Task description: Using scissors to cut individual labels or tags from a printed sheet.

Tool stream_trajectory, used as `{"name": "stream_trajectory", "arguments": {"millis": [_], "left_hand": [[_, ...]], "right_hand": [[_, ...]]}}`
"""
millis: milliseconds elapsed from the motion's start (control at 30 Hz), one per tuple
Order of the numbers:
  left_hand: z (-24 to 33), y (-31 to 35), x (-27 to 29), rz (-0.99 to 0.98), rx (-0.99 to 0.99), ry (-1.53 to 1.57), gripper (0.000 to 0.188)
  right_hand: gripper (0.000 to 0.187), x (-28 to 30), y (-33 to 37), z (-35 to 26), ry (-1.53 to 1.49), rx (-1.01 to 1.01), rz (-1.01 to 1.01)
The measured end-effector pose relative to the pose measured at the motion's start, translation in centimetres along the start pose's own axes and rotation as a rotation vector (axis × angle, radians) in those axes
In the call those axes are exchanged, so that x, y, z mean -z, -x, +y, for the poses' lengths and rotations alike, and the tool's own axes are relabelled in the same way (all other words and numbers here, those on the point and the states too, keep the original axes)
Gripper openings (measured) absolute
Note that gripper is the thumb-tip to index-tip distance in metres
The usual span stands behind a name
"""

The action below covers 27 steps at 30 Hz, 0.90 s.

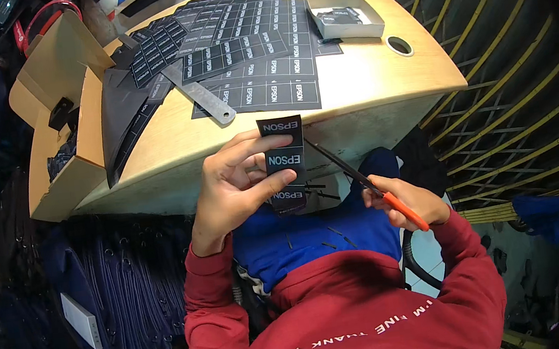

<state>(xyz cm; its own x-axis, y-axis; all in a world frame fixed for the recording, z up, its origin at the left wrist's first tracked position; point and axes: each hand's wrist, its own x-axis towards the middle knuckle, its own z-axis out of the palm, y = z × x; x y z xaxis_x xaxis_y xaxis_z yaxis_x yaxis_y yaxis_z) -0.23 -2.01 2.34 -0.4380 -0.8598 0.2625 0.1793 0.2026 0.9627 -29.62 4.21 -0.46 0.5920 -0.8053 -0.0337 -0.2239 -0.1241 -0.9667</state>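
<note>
My left hand (235, 180) pinches a narrow strip of black printed labels (284, 159) between fingers and thumb, holding it upright in front of the table's near edge. Pale lettering and thin dividing lines mark the strip. In my right hand (405, 202) is a pair of scissors (352, 172) with an orange handle and dark blades. The blades point up and left, their tips close to the strip's right edge. Several thin dark offcuts (330, 244) lie on my blue-clad lap.
Black label sheets (252, 94) overlap on the wooden table (380, 85), with a metal ruler (203, 94) on them. An open cardboard box (89, 128) stands left, a shallow white box (345, 29) and tape roll (400, 46) right. Dark zippered cloth items (132, 283) are piled below left; a yellow-barred grille (498, 78) stands right.
</note>
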Motion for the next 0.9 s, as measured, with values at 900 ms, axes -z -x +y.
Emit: {"name": "stream_trajectory", "arguments": {"millis": [900], "left_hand": [[0.2,0.4,-1.0,-0.28,0.127,0.006,0.049]], "right_hand": [[0.051,2.6,-0.8,-2.6,0.126,-0.172,-0.361]]}}
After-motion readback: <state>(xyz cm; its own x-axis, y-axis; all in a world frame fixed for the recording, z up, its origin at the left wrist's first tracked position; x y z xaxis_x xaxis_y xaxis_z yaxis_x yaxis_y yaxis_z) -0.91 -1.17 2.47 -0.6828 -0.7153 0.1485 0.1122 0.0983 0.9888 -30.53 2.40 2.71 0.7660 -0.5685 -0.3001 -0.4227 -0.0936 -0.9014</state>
